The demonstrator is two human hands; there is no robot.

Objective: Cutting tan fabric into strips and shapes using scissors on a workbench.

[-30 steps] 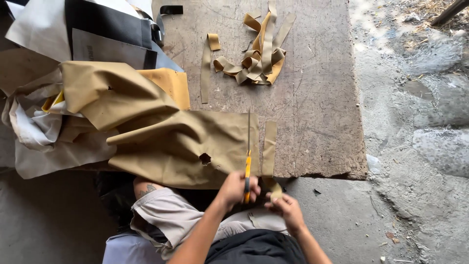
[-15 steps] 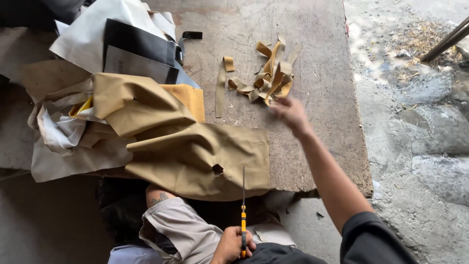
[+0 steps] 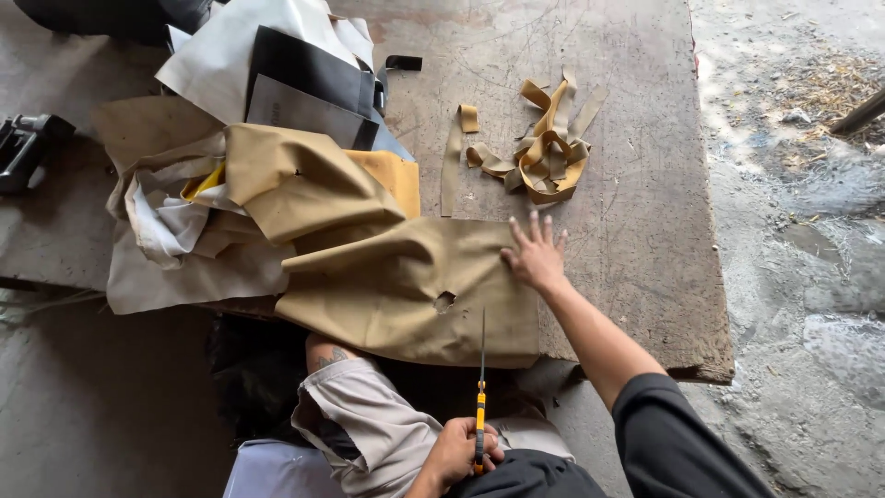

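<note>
A tan leather sheet (image 3: 387,277) with a small hole (image 3: 444,301) lies over the near edge of a worn wooden board (image 3: 636,249). My right hand (image 3: 535,254) rests flat, fingers spread, on the sheet's right edge. My left hand (image 3: 461,452) is down by my lap, shut on a yellow-handled cutting tool (image 3: 480,406). Its thin blade points up toward the sheet's near edge. A tangle of cut tan strips (image 3: 544,152) lies on the board beyond my right hand.
More tan, white and yellow sheets are heaped at the left (image 3: 184,221), with black and grey pieces (image 3: 304,83) behind them. A dark metal object (image 3: 23,148) sits at the far left. Rough concrete floor (image 3: 802,295) borders the board's right edge.
My left hand drew the cutting tool back from the sheet toward my lap. My right hand reached out to the strip pile, then came back onto the sheet's right edge.
</note>
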